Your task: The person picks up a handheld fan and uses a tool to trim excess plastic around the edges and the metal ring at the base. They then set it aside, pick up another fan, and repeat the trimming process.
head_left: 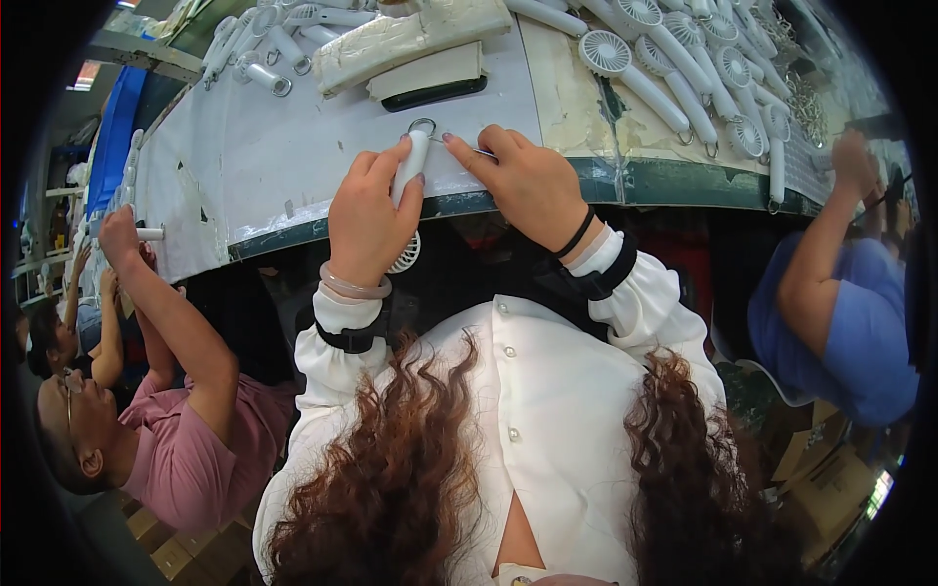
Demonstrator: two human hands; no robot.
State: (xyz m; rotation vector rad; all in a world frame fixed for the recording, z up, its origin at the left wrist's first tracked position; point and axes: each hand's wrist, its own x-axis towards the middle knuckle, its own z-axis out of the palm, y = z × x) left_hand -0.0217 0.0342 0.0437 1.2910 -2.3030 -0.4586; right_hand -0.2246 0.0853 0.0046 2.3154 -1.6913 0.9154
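Observation:
In my left hand (371, 210) is a small white handheld fan (412, 164), its handle pinched between thumb and fingers. The round grille end of the fan hangs below that hand, over the table edge. A metal ring (422, 126) sits at the handle's far end. My right hand (539, 186) is closed on a thin metal tool (483, 151) whose tip points toward the ring end. Whether the tip touches the ring I cannot tell, and the tool's exact kind is mostly hidden by my fingers.
Many white handheld fans (674, 78) with rings lie piled at the right, more (264, 74) at the far left. Ahead stands a worn cream-coloured block (410, 47) on the white tabletop (283, 146). Two co-workers sit close, one in pink (205, 430), one in blue (831, 313).

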